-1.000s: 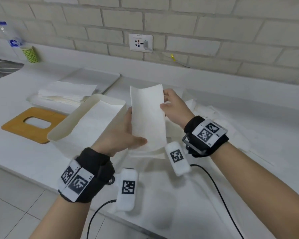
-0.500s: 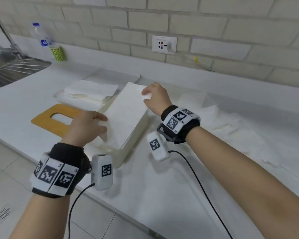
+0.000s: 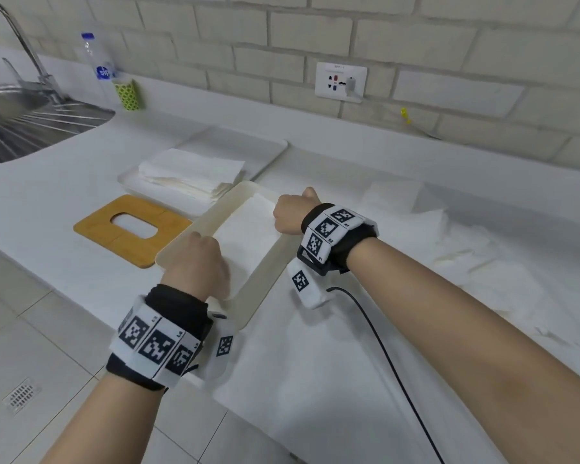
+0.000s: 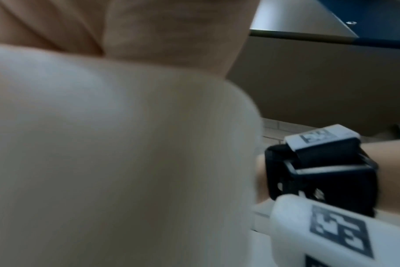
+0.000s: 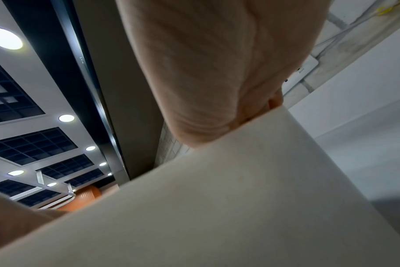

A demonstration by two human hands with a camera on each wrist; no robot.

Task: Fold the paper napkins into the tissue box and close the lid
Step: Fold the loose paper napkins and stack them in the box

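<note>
- Water bottle (image 3: pixel 96 60) left of the wall socket (image 3: pixel 340 81): blue label, lettering blurred, unreadable.
- Wristband tags: small codes too tiny to read surely.

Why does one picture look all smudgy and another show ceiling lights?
Left wrist view: the tissue box sits right against the lens, so it blurs. Right wrist view: the camera tilts upward past the right hand, catching glaring ceiling lights. Head view: mostly sharp, wide-angle bent.

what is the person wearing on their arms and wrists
Bare forearms, no sleeves. Each wrist carries a black strap wrapped in white panels printed with black square codes, left wrist band and right wrist band. A white coded block hangs under each wrist; a black cable trails from the right one.
</note>
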